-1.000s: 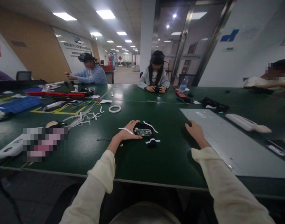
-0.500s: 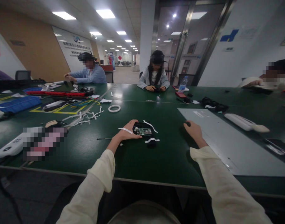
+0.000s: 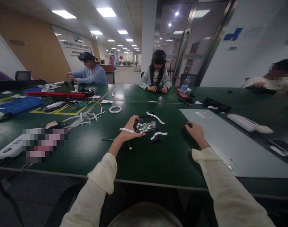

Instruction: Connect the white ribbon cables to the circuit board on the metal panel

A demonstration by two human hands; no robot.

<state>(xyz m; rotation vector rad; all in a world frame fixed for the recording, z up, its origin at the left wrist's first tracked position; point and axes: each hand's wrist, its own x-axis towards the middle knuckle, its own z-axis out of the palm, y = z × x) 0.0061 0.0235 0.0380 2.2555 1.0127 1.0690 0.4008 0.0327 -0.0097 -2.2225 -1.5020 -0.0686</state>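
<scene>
The left hand [image 3: 129, 130] grips a black device housing [image 3: 145, 119] by its left side, a green circuit board [image 3: 149, 126] exposed within it. One tape strip [image 3: 126, 130] crosses the back of that hand. Well right of this grip, the right hand [image 3: 197, 134] is curled by the edge of a grey sheet [image 3: 219, 142]; whether it holds anything, I cannot tell. Beyond the grip and leftward lies a white tape roll [image 3: 115, 112]. Much farther that way, a wall sign [image 3: 74, 47] carries Chinese characters above Latin lettering, too blurred to read.
</scene>
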